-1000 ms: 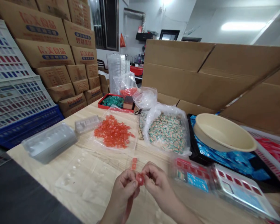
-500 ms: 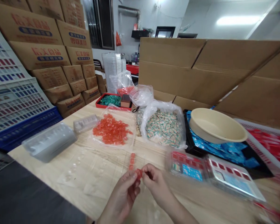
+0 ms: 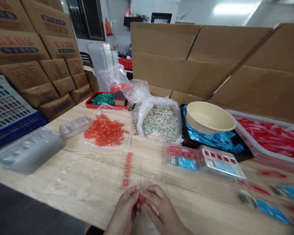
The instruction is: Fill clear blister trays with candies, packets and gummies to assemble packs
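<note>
Just in front of me, my left hand (image 3: 126, 209) is closed around some small red translucent pieces (image 3: 141, 199). My right hand (image 3: 163, 210) meets it from the other side, its fingertips pinched on the same pieces. How many pieces are between the fingers is hidden. Beyond the hands, a row of red square pieces (image 3: 127, 169) lies in a line in a clear plastic tray (image 3: 134, 163). A heap of orange-red pieces (image 3: 105, 130) rests on a clear plastic bag further back.
Clear trays (image 3: 26, 150) are stacked at left. A bag of small striped packets (image 3: 160, 122) sits mid-table. To its right are a cream basin (image 3: 210, 117) over blue packets (image 3: 213, 140), two filled trays (image 3: 182, 158), and a basket of red packets (image 3: 271, 137).
The view has swung right and down. Both hands have drawn back from the row of red pieces, so more of it shows. They still hold red pieces between them.
</note>
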Demonstrator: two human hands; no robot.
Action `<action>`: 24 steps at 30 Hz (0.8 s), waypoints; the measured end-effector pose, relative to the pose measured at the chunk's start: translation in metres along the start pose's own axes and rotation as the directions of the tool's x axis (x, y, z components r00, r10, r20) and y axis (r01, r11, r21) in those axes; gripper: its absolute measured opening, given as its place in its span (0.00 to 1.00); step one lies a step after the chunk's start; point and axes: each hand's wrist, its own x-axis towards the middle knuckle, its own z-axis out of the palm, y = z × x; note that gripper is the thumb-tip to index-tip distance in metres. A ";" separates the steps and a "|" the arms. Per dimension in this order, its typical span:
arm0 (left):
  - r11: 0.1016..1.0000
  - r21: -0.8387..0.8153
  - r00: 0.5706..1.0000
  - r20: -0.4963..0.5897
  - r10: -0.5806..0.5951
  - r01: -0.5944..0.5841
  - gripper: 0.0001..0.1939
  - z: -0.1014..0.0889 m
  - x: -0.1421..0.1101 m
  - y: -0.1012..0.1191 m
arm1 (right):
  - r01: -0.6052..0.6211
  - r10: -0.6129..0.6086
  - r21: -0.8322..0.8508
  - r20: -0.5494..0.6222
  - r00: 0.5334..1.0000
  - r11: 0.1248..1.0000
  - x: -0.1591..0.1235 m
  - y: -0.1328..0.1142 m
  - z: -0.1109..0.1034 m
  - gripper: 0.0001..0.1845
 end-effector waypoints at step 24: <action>0.089 0.925 0.881 0.317 0.352 -0.369 0.17 0.023 0.047 -0.004 | -0.219 0.275 -0.376 0.101 0.956 0.900 0.031 0.070 -0.038 0.15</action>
